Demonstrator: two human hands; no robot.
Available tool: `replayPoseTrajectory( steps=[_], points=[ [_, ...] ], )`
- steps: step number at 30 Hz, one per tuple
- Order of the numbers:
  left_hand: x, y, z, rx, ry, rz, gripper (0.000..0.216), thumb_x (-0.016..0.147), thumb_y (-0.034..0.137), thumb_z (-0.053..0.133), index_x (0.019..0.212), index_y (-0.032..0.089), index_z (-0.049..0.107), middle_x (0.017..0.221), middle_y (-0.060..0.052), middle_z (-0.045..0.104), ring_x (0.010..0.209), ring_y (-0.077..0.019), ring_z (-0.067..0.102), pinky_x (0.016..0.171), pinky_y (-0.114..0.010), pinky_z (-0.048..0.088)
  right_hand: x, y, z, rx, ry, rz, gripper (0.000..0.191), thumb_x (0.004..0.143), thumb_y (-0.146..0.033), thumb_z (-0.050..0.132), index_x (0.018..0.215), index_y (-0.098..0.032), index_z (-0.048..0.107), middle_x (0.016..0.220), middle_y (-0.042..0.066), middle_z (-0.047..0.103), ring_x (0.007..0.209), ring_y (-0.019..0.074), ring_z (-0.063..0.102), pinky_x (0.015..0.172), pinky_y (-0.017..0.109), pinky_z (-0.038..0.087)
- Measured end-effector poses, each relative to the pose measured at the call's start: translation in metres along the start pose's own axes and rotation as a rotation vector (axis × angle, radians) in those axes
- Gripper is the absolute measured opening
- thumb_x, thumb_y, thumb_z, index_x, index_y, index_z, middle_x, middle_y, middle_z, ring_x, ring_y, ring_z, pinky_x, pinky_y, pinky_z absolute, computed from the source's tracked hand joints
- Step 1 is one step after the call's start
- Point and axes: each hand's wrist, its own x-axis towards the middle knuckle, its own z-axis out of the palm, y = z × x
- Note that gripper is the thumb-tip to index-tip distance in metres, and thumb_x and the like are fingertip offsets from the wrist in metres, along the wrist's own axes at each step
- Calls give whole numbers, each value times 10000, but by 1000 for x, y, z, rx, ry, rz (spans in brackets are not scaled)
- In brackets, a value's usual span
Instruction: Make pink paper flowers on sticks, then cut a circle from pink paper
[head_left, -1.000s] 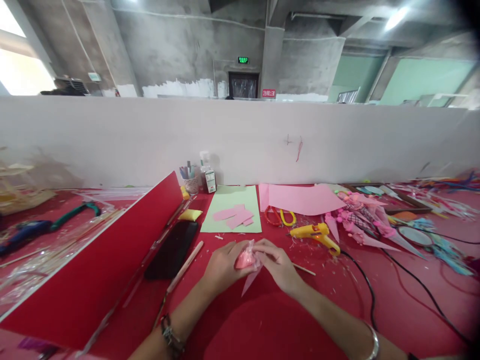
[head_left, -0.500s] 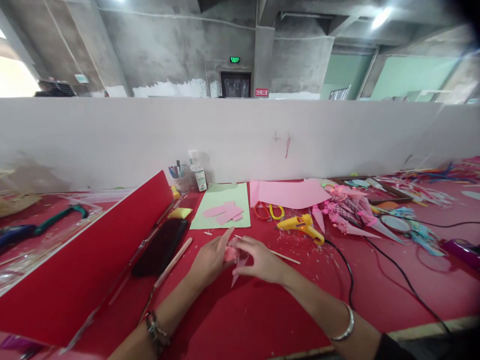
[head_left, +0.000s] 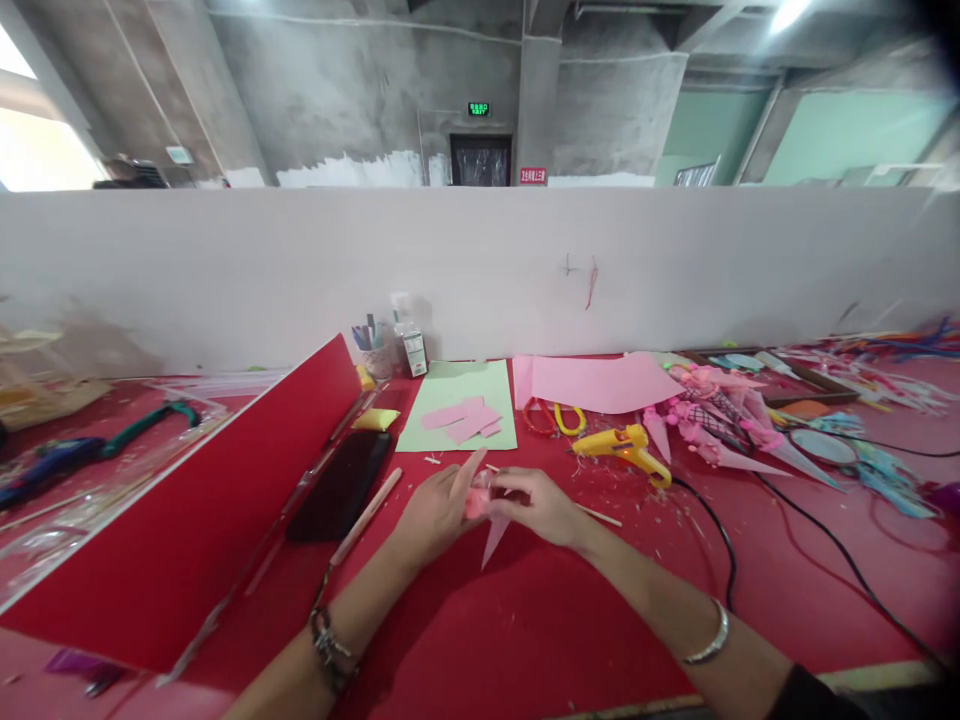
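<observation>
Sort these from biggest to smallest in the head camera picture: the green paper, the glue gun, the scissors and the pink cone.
1. green paper
2. glue gun
3. scissors and pink cone look about alike; the left hand and right hand hide part of the cone, so I can't rank them.

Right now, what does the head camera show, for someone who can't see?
The left hand and right hand hold a pink paper cone over a red table. Behind lie a yellow glue gun, scissors and green paper.

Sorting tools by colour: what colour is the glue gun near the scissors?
Yellow glue gun, clearest in the head view.
</observation>
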Motion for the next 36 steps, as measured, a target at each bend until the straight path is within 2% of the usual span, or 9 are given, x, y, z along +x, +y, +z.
replayPoseTrajectory(
  steps=[4, 11, 15, 20, 25, 29, 32, 36],
  points=[
    [0, 0, 1, 39, -9, 43, 663, 780, 324, 505, 1307, 112, 163, 934, -134, 617, 801, -218, 591, 677, -309, 477, -3, -1, 0, -53, -6, -13, 311, 759, -307, 574, 1035, -164, 587, 828, 31, 579, 758, 145, 543, 683, 239, 426],
    [1, 6, 3, 39, -52, 60, 620, 801, 190, 425, 1320, 134, 89, 823, -80, 614, 711, -190, 573, 613, -284, 458, -7, -7, 6, -280, -51, -8, 117, 796, -253, 524, 871, -163, 531, 805, 30, 556, 729, 138, 522, 678, 243, 419],
    [2, 10, 2, 83, -46, 32, 587, 829, 207, 377, 1320, 124, 65, 764, -66, 603, 659, -182, 556, 578, -274, 439, -4, -10, 7, -501, -89, 15, 80, 793, -199, 520, 848, -143, 511, 829, 66, 564, 746, 166, 514, 673, 268, 410],
    [1, 8, 6, 103, -95, 28, 594, 802, 199, 415, 1313, 129, 121, 764, -65, 603, 668, -186, 561, 578, -267, 437, -3, -12, 7, -641, -150, -34, 57, 791, -167, 493, 840, -143, 509, 837, 68, 590, 761, 176, 526, 654, 259, 380],
    [-2, 8, 10, 139, -112, 44, 567, 764, 154, 441, 1289, 130, 226, 756, -62, 609, 661, -190, 561, 574, -273, 431, -6, -9, 9, -687, -138, -58, 52, 779, -163, 455, 769, -168, 506, 703, 15, 582, 610, 135, 498, 533, 234, 296],
    [-2, 8, 10, 158, -82, 67, 515, 773, 162, 427, 1266, 128, 283, 710, -51, 604, 622, -183, 552, 538, -265, 417, -8, -9, 9, -529, -70, -60, 109, 774, -146, 423, 696, -171, 495, 618, -20, 529, 541, 100, 430, 511, 217, 264],
    [1, 10, 8, 155, -57, 69, 492, 774, 192, 443, 1244, 122, 311, 712, -54, 613, 609, -181, 555, 524, -262, 414, -8, -10, 9, -236, -31, -31, 146, 749, -104, 409, 665, -167, 510, 584, -39, 496, 515, 78, 402, 501, 191, 275],
    [7, 12, 2, 138, -33, 30, 455, 787, 263, 456, 1205, 115, 354, 734, -63, 627, 624, -188, 573, 528, -267, 421, -6, -11, 10, 155, 89, 50, 159, 724, -106, 421, 655, -161, 553, 580, -35, 499, 532, 81, 411, 507, 187, 304]
  ],
)
